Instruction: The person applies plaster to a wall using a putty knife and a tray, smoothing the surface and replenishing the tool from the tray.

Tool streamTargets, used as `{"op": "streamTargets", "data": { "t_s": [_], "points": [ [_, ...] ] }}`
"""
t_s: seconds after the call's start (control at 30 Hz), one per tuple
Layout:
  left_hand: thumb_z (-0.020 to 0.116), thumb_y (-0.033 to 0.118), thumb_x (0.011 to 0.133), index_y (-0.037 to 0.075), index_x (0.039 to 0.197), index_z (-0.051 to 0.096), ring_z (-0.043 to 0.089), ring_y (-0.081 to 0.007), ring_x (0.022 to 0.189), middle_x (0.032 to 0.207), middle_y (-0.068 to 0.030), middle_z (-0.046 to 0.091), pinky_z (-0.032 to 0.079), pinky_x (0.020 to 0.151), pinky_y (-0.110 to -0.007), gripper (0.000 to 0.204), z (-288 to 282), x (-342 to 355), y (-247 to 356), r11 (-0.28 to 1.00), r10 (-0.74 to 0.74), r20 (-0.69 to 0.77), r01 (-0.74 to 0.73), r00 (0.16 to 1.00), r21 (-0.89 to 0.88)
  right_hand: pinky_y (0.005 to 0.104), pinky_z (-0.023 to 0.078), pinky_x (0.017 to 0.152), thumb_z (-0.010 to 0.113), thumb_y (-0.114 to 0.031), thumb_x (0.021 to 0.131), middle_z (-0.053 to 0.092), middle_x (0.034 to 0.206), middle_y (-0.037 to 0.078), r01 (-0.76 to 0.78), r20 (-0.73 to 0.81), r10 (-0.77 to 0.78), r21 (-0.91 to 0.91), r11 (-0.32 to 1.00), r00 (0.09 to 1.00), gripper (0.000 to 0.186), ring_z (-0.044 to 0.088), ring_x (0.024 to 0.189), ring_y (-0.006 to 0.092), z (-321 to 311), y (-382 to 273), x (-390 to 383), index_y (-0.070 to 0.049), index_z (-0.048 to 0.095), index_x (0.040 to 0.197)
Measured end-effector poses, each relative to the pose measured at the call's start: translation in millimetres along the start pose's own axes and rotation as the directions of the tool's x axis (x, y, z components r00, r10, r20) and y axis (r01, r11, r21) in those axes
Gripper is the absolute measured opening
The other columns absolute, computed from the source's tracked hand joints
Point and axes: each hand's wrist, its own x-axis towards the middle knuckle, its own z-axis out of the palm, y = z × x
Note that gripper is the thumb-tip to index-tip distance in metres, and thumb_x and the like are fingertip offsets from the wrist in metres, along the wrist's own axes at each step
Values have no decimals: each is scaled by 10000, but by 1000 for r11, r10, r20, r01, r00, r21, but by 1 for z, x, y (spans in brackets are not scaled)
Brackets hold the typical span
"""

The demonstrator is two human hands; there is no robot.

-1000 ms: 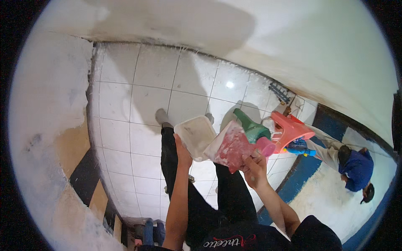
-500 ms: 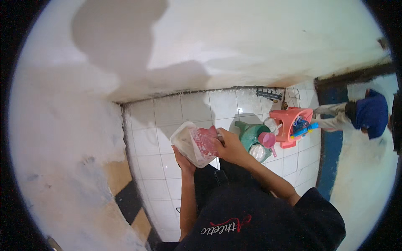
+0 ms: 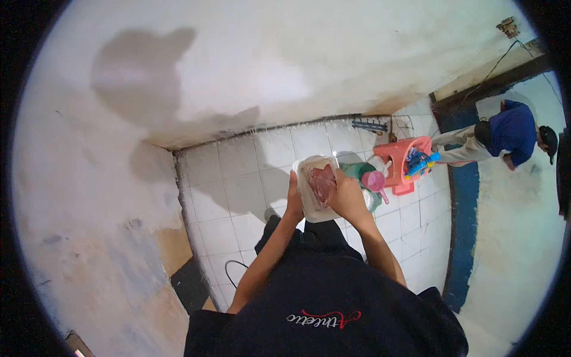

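My left hand (image 3: 293,200) grips the side of a whitish rectangular plastic tub (image 3: 310,211), with its thumb up along the left wall. In my right hand (image 3: 348,199) is a flat pinkish-red scraper (image 3: 321,180) smeared with white paste, the fingers closed around its right end. Its blade lies inside the tub, over whitish residue. The tub is held out in front of my body, above the tiled floor, with its opening facing up.
Right of the tub are a green plastic object (image 3: 354,170), a pink dipper (image 3: 373,180) and a coral plastic stool (image 3: 399,156) with blue items on it. Farther right a person in a blue shirt (image 3: 513,137) bends over. Patchy walls (image 3: 107,220) stand ahead and left.
The tub has moved right and now looks more level, with the scraper lower inside it. Both hands moved along with it. The other person's posture has shifted slightly.
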Motion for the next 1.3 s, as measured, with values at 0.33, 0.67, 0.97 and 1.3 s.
{"op": "streamTargets", "data": {
  "t_s": [0.33,0.67,0.97,1.3],
  "points": [
    [260,664,963,67,1411,409,541,-286,1214,1343,-138,534,438,1044,-460,761,1,-18,-13,979,-135,153,156,979,-132,529,448,622,558,-6,789,578,715,308,-70,3,70,52,996,998,102,590,722,496,-28,-16,-43,60,518,857],
    [240,661,967,61,1410,404,562,-286,1191,1327,-144,544,450,1035,-442,763,27,-22,-11,973,-117,168,147,979,-178,525,448,621,565,-6,797,588,734,303,-53,-4,54,53,997,999,137,588,717,492,-48,-17,-40,68,537,909],
    [163,661,970,50,1444,357,518,-293,1246,1371,-149,508,416,1070,-443,797,68,4,-16,996,22,27,-24,999,88,542,475,621,567,-33,797,600,713,315,68,37,-69,13,998,997,215,606,685,491,-59,33,2,86,559,975],
    [181,688,956,57,1472,313,475,-292,1295,1427,-142,455,392,1091,-419,826,42,43,-49,977,214,-124,-209,969,53,566,463,617,562,-53,807,599,696,304,144,246,-153,52,988,957,214,595,665,491,-38,62,41,65,523,982]
  ]
}}
